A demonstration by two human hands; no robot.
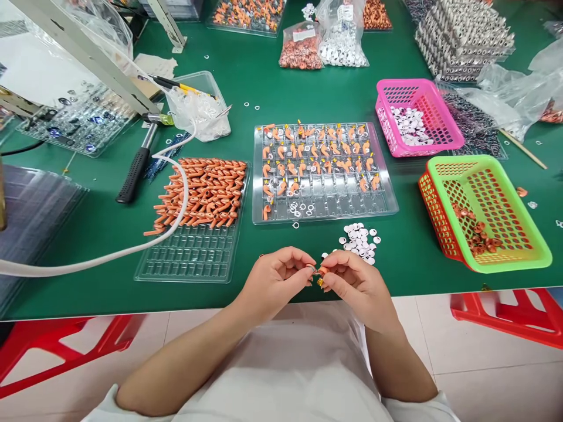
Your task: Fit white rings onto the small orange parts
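My left hand [275, 280] and my right hand [356, 284] meet at the near edge of the green table [246, 82]. Both pinch a small orange part [320, 275] with a metal ring at its tip, held between the fingertips. Just beyond my hands lies a heap of small white discs [360, 239]. A clear compartment tray [323, 202] further back holds rows of orange parts and a few white rings. To its left a second clear tray [193, 255] carries a pile of orange curved parts [204, 190].
A green-and-orange basket [519, 258] with some orange parts sits at the right, a pink basket [440, 143] of white discs behind it. A hammer [136, 167], a white hose [109, 255], a clear tub [197, 108] and bags of parts [323, 44] lie further back.
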